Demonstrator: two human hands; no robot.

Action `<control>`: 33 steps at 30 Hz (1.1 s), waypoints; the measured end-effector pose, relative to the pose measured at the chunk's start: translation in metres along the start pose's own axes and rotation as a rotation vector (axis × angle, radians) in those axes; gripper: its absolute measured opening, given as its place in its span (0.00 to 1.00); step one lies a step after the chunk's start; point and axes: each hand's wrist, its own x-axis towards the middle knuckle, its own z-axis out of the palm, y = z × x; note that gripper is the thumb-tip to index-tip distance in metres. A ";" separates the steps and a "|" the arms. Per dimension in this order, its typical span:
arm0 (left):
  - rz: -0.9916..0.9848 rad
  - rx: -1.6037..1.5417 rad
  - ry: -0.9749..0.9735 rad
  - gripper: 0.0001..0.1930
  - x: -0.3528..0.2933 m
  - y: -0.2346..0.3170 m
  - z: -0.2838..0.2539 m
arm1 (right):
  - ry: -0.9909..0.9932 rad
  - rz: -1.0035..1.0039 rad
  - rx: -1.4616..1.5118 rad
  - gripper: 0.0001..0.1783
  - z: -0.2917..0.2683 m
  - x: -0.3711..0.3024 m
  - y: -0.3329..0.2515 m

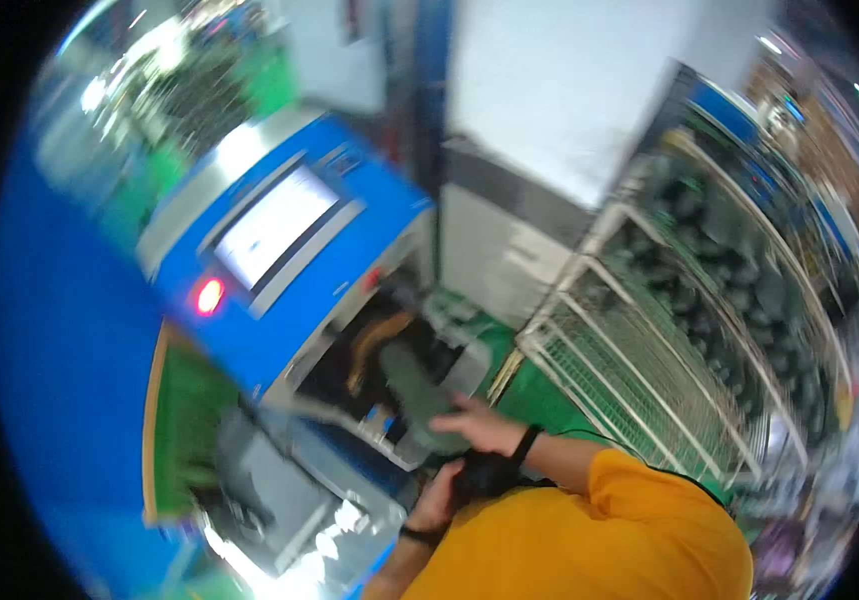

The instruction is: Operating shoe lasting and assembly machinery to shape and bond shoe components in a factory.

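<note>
Dark green, elongated item [411, 385] grasped near its lower end by the right hand [482, 425], fingers laid across it. Left hand [436, 497] against a black part [486, 477] just below; blurred, so cannot tell whether it grips. Dark bands on both wrists; yellow garment [589, 540] behind. Far end of the green item points into the opening of a blue machine [354, 262], near a brown curved part [361, 350]; contact there unclear. Machine front: lit screen [277, 225], glowing red light [209, 296] at its lower left. To the right: white wire rack [639, 365], dark green rounded items [734, 275] beyond its rails. Green floor [539, 395] between.
</note>
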 end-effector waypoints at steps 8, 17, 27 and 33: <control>0.161 0.167 0.118 0.22 -0.048 0.065 0.049 | 0.210 -0.523 -0.301 0.43 -0.132 -0.124 -0.048; 0.006 0.653 0.263 0.26 -0.011 0.067 0.172 | 1.652 -0.636 -0.641 0.42 -0.258 -0.341 -0.095; 0.224 1.040 0.176 0.17 0.029 0.046 0.228 | 2.061 -0.239 -0.703 0.18 -0.371 -0.407 -0.095; 0.235 0.715 0.250 0.21 0.023 0.035 0.142 | 2.405 -0.568 -1.341 0.17 -0.417 -0.374 -0.060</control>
